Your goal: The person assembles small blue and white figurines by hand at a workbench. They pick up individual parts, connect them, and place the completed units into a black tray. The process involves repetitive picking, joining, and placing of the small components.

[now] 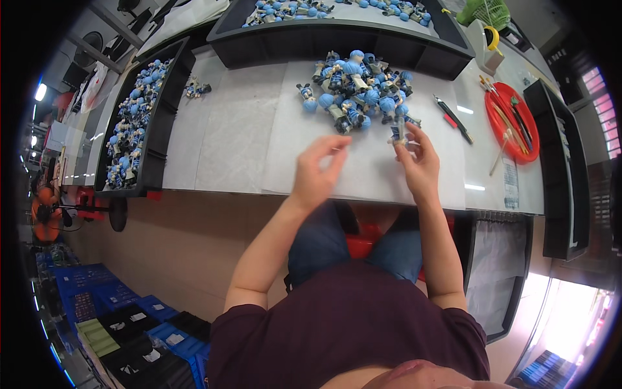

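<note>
Nearside right of the figurine pile (355,91), my right grip (420,162) pinches one figure (396,135); I should press lightly. Nearside left, my left grip (316,170) stands parted, seemingly empty.

pale floor (188,240) | white-topped table (227,142) | barred window (602,107), right | lit lamp (41,92), left

Figurines (387,104) are blue, cream and black; the trays (343,45) black; the dish (529,110) red.
</note>
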The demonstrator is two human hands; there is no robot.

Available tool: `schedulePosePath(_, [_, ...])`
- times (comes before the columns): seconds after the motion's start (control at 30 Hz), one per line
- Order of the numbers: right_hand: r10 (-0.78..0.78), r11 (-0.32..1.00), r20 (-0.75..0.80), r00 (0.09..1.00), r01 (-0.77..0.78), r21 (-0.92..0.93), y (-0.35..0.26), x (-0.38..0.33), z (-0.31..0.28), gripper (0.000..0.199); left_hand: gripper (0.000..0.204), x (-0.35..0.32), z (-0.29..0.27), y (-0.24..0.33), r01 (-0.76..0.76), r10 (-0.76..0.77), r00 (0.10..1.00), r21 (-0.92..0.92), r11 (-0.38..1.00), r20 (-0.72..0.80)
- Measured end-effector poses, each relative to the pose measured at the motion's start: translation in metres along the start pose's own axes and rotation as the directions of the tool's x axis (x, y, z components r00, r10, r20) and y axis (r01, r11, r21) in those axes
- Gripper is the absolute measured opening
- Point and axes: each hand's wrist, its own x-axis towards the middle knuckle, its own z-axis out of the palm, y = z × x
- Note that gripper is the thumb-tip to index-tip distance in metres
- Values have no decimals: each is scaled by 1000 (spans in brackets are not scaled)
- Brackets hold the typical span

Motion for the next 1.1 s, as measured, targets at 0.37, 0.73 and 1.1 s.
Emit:
schedulePosePath(0.37, [165, 919, 215, 963, -230, 322, -3, -27, 21, 30, 30, 12, 42, -17, 319, -275, 947, -572, 756, 165])
schedulePosePath(0.73, [213, 880, 265, 940, -303, 367, -4, -28, 17, 36, 26, 17, 27, -21, 335, -326, 935, -664, 669, 143])
schedulePosePath(1.1, [154, 950, 343, 927, -234, 206, -4, -30, 22, 34, 27, 15, 28, -28, 349, -374, 920, -670, 655, 113])
